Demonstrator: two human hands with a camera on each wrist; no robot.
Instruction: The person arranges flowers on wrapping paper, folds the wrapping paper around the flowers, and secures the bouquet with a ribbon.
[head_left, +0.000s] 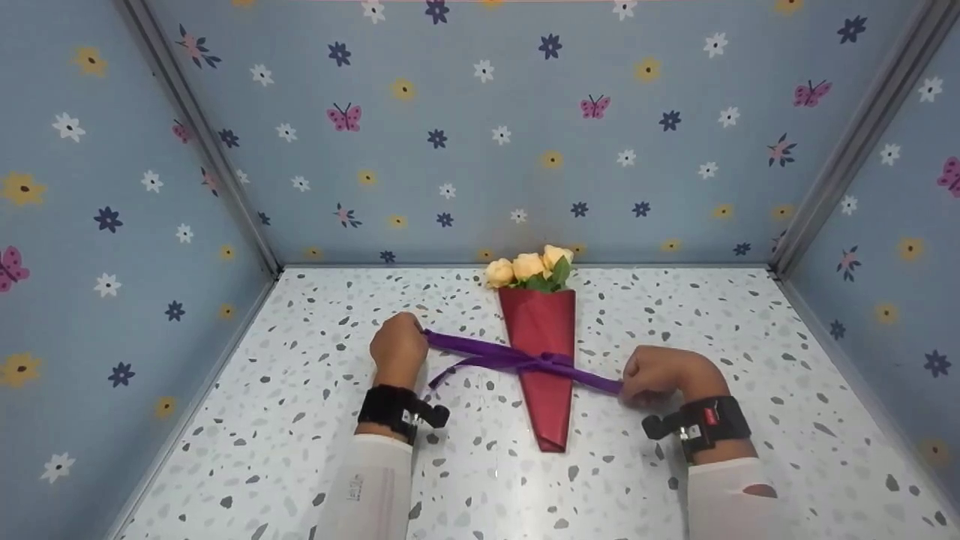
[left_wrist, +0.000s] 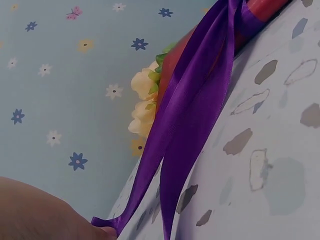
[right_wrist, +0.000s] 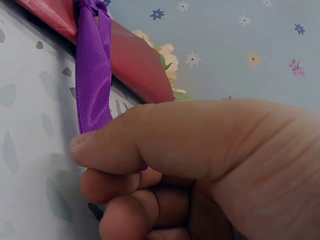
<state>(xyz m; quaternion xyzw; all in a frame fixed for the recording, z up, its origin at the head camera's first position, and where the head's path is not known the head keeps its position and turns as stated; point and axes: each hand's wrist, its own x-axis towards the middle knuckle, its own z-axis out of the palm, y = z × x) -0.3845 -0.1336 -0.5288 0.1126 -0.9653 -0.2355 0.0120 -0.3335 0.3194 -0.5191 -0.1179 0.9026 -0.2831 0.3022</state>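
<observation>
A bouquet of cream-yellow roses [head_left: 528, 267] in red wrapping paper [head_left: 541, 322] lies on the table, blooms toward the back wall. Round its middle runs a purple satin ribbon [head_left: 480, 348], gathered at a knot on the front of the paper. My left hand [head_left: 399, 346] pinches one ribbon strand out to the left; a second strand hangs loose below it, its end near the tabletop. On the right, my right hand [head_left: 660, 373] grips the other ribbon end between thumb and curled fingers, as the right wrist view shows. Both held strands stretch nearly straight from the knot.
The speckled white tabletop [head_left: 315, 480] lies under everything. Blue floral panels [head_left: 517, 90] enclose it at the back and both sides, with metal strips at the corners. Each wrist wears a black strap with a small camera [head_left: 433, 415].
</observation>
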